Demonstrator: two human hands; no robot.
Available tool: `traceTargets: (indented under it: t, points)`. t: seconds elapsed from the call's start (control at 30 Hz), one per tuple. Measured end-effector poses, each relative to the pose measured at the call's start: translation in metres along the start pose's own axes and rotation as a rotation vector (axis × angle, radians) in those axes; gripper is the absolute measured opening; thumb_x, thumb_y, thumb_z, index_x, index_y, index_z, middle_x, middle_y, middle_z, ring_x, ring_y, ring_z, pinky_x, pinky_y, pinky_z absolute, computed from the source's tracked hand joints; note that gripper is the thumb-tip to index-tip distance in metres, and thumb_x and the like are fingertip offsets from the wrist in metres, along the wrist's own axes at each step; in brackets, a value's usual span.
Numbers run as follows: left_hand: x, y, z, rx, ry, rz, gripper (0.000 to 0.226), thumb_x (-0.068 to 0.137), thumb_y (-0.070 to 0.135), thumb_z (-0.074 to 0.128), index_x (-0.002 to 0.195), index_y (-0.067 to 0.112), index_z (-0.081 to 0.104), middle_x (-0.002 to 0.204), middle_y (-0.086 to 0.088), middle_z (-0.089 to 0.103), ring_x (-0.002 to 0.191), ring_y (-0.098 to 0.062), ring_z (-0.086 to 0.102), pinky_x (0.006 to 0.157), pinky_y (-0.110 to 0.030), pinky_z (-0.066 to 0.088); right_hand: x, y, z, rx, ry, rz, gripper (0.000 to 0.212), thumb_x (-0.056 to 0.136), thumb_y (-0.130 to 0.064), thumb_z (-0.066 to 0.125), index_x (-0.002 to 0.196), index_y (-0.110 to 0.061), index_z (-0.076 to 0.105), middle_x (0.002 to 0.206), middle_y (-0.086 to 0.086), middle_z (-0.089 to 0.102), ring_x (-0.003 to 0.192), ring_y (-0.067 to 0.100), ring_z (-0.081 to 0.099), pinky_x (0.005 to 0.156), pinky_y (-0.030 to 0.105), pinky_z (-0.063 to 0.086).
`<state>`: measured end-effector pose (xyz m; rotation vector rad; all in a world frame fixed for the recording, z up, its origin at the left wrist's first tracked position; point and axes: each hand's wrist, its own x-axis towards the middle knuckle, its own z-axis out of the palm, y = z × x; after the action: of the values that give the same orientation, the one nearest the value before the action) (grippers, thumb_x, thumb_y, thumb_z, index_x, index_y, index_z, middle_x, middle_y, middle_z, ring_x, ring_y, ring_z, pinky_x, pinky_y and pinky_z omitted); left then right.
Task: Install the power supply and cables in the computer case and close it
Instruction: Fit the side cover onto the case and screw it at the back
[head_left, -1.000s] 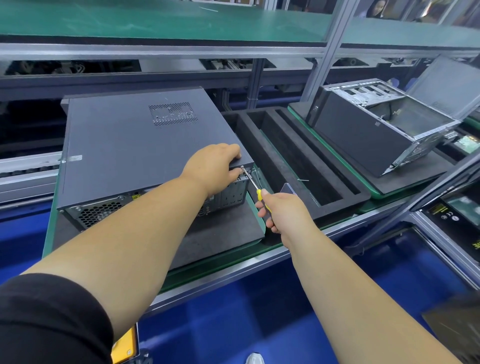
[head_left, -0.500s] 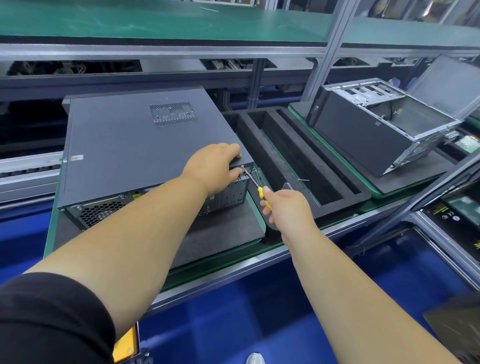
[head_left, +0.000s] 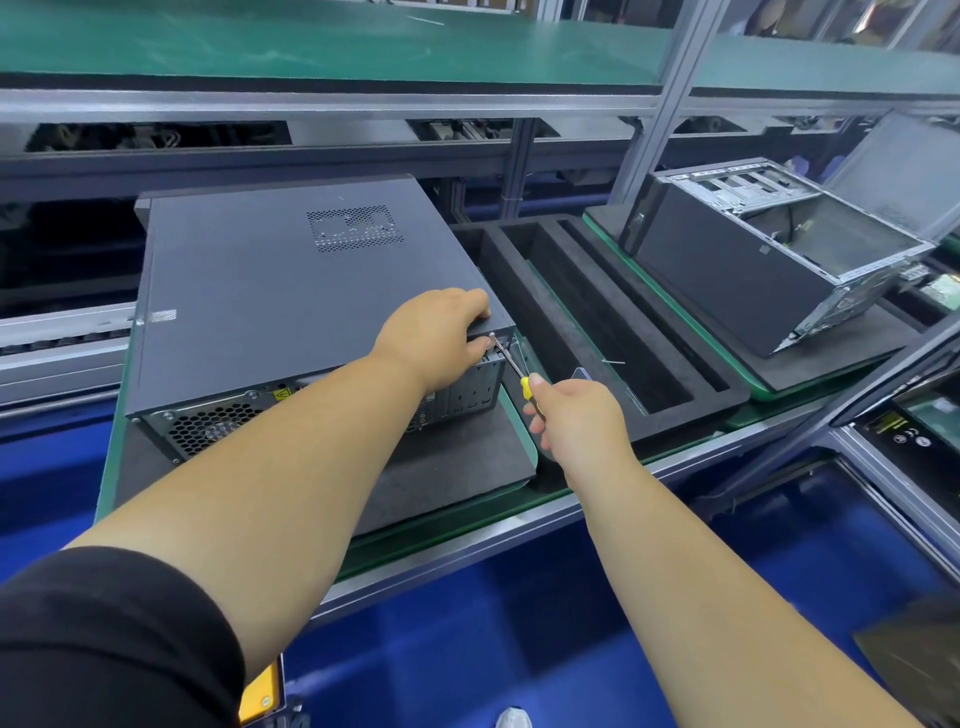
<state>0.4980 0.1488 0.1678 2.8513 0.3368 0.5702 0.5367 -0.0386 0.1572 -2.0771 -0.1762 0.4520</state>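
Here two computer cases show: a closed dark grey computer case (head_left: 291, 291) lying flat on a black foam pad (head_left: 457, 467), and, well to the right of both hands, an open case (head_left: 769, 270) tilted on its own pad. The closed one has a matte metal panel with a perforated vent patch. The left hand (head_left: 436, 343), arm stretched forward, curls its grip over the case's near right corner. Just right of it the right hand (head_left: 576, 421) grips one yellow-handled screwdriver (head_left: 511, 366), its thin steel shaft angled up-left, tip at that corner's rear edge. Between the cases lies an empty black foam tray (head_left: 597, 322) on the green worktop (head_left: 467, 525)
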Motion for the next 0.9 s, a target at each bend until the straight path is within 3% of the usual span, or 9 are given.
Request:
traceTargets:
  t: [0.17, 0.27, 0.37, 0.47, 0.57, 0.7, 0.77, 0.9]
  points:
    - [0.0, -0.001, 0.0, -0.001, 0.0, -0.002, 0.023, 0.09, 0.038, 0.06, 0.106, 0.023, 0.054, 0.1, 0.002, 0.062, 0.087, -0.021, 0.054, 0.065, -0.031, 0.04, 0.005, -0.006, 0.004, 0.028, -0.079, 0.13, 0.045, 0.093, -0.049, 0.055, 0.069, -0.013, 0.066, 0.05, -0.004, 0.057, 0.05, 0.015, 0.049, 0.062, 0.034, 0.045]
    - [0.0, -0.001, 0.0, -0.005, 0.0, 0.001, 0.023, 0.091, 0.038, 0.059, 0.106, 0.022, 0.054, 0.099, 0.002, 0.061, 0.084, -0.02, 0.053, 0.064, -0.031, 0.038, -0.001, -0.005, -0.002, -0.068, -0.083, -0.015, 0.048, 0.082, -0.054, 0.066, 0.063, -0.014, 0.047, 0.045, -0.008, 0.044, 0.049, 0.017, 0.044, 0.055, 0.034, 0.042]
    - [0.0, 0.0, -0.001, 0.005, -0.001, 0.004, 0.022, 0.091, 0.039, 0.059, 0.104, 0.022, 0.053, 0.098, 0.002, 0.061, 0.082, -0.02, 0.051, 0.063, -0.031, 0.037, -0.006, -0.006, -0.007, -0.21, 0.018, -0.142, 0.047, 0.085, -0.051, 0.065, 0.065, -0.01, 0.053, 0.06, 0.011, 0.058, 0.058, 0.024, 0.055, 0.065, 0.043, 0.054]
    - [0.0, 0.0, -0.001, 0.008, -0.003, 0.006, 0.022, 0.091, 0.039, 0.058, 0.104, 0.022, 0.053, 0.097, 0.002, 0.06, 0.084, -0.021, 0.052, 0.063, -0.031, 0.037, -0.007, -0.007, -0.005, -0.206, 0.014, -0.169, 0.053, 0.089, -0.05, 0.059, 0.069, -0.002, 0.058, 0.076, 0.024, 0.065, 0.059, 0.033, 0.054, 0.073, 0.052, 0.056]
    - [0.0, 0.001, -0.002, 0.007, 0.001, 0.005, 0.021, 0.091, 0.038, 0.058, 0.103, 0.022, 0.052, 0.096, 0.002, 0.06, 0.083, -0.021, 0.053, 0.062, -0.031, 0.037, -0.004, -0.01, 0.002, -0.18, -0.033, -0.078, 0.052, 0.093, -0.048, 0.057, 0.079, 0.001, 0.067, 0.063, 0.016, 0.065, 0.057, 0.025, 0.055, 0.074, 0.052, 0.056]
    - [0.0, 0.001, -0.002, 0.013, 0.0, -0.001, 0.02, 0.091, 0.038, 0.058, 0.102, 0.022, 0.052, 0.095, 0.002, 0.06, 0.08, -0.02, 0.051, 0.062, -0.03, 0.035, 0.003, -0.021, 0.003, -0.036, -0.079, 0.184, 0.044, 0.092, -0.046, 0.062, 0.065, -0.011, 0.067, 0.046, -0.002, 0.055, 0.042, 0.013, 0.047, 0.059, 0.034, 0.048]
    - [-0.001, 0.002, -0.003, 0.007, -0.02, -0.01, 0.021, 0.091, 0.038, 0.059, 0.103, 0.022, 0.053, 0.096, 0.002, 0.06, 0.081, -0.02, 0.052, 0.063, -0.031, 0.038, 0.003, -0.025, 0.001, -0.059, -0.092, 0.182, 0.045, 0.093, -0.046, 0.061, 0.065, -0.011, 0.067, 0.041, -0.005, 0.053, 0.037, 0.01, 0.045, 0.058, 0.03, 0.045]
    - [-0.003, 0.005, -0.013, -0.093, -0.087, -0.059, 0.022, 0.09, 0.033, 0.059, 0.109, 0.023, 0.057, 0.097, 0.006, 0.059, 0.091, -0.02, 0.056, 0.072, -0.031, 0.044, -0.005, -0.026, -0.004, -0.044, -0.126, 0.149, 0.043, 0.094, -0.045, 0.059, 0.069, -0.011, 0.067, 0.053, -0.001, 0.056, 0.044, 0.012, 0.046, 0.061, 0.031, 0.044]
